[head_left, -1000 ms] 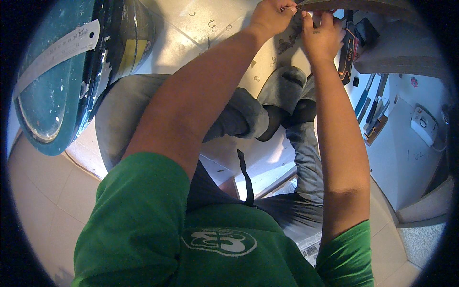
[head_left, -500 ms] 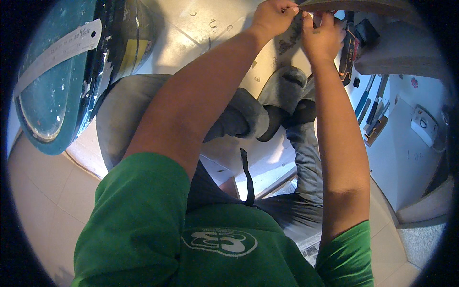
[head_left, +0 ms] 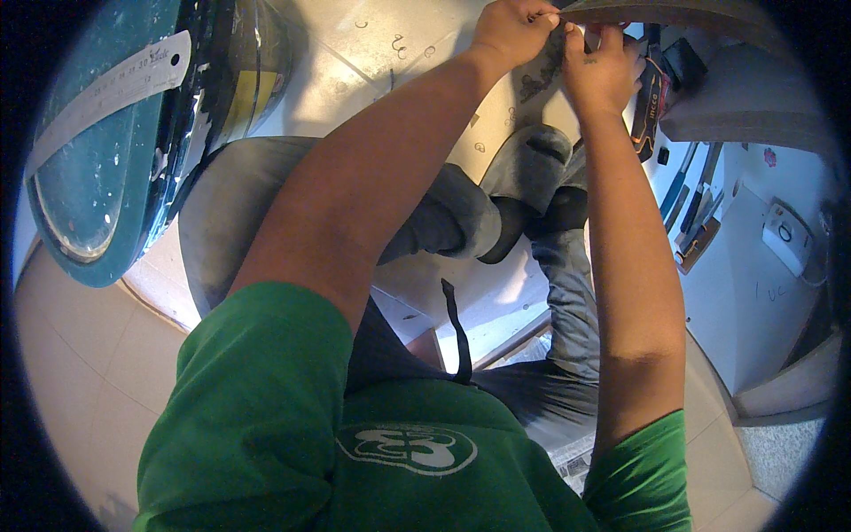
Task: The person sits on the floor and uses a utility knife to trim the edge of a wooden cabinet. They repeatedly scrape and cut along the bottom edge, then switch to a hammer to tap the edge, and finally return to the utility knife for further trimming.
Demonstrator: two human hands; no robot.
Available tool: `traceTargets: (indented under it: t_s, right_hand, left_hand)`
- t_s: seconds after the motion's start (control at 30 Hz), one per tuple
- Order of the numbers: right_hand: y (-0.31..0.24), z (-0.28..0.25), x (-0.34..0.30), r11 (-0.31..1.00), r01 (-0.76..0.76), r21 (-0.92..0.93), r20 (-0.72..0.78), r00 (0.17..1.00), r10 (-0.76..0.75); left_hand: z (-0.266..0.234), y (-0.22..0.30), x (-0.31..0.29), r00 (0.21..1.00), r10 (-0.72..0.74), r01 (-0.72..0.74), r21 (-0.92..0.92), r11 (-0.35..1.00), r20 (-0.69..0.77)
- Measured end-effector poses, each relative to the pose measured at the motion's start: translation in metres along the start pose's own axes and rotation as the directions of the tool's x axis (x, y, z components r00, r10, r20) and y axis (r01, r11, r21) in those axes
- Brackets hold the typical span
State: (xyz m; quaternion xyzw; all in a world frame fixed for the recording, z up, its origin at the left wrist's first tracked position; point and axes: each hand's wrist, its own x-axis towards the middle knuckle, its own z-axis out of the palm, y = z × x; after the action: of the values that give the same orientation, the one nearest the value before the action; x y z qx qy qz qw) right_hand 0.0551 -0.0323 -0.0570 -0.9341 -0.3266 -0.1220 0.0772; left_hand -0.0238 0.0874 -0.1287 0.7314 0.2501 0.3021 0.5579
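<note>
My left hand (head_left: 519, 31) is at the top of the view, with thumb and fingertips pinched together at the tip of a brown curved edge (head_left: 656, 11). Whatever lies in that pinch is too small to make out. Close beside it on the right, my right hand (head_left: 603, 75) has its fingers curled up under the same edge. Its thumb points toward the left hand, and the palm side is hidden, so what it grips does not show. Just right of the right hand lies a black and orange tool (head_left: 651, 102), partly covered by the fingers.
A large bucket with a teal lid (head_left: 89, 177) stands at left, a metal ruler (head_left: 111, 93) across it. Curly scraps (head_left: 399, 44) dot the floor. Several hand tools (head_left: 696, 204) and a white device with a round dial (head_left: 787, 235) lie at right, below a brown panel (head_left: 745, 115).
Both hands stay at the brown edge with only a slight shift of the fingers. The view has moved very slightly; nothing has visibly been picked up or let go.
</note>
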Motion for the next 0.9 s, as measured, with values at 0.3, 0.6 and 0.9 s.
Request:
traceTargets:
  t_s: [0.3, 0.6, 0.9]
  right_hand:
    - [0.010, -0.027, -0.004, 0.976, 0.073, 0.207, 0.075, 0.993, -0.090]
    - [0.086, -0.042, -0.025, 0.937, 0.027, 0.349, -0.123, 0.992, 0.017]
    - [0.113, -0.041, -0.008, 0.971, -0.059, 0.232, 0.059, 0.997, 0.046]
  left_hand:
    - [0.014, -0.024, 0.010, 0.845, -0.359, 0.533, -0.685, 0.496, 0.397]
    - [0.014, -0.021, 0.003, 0.746, -0.378, 0.660, -0.684, 0.309, 0.549]
    - [0.007, -0.023, -0.003, 0.716, -0.385, 0.685, -0.694, 0.222, 0.583]
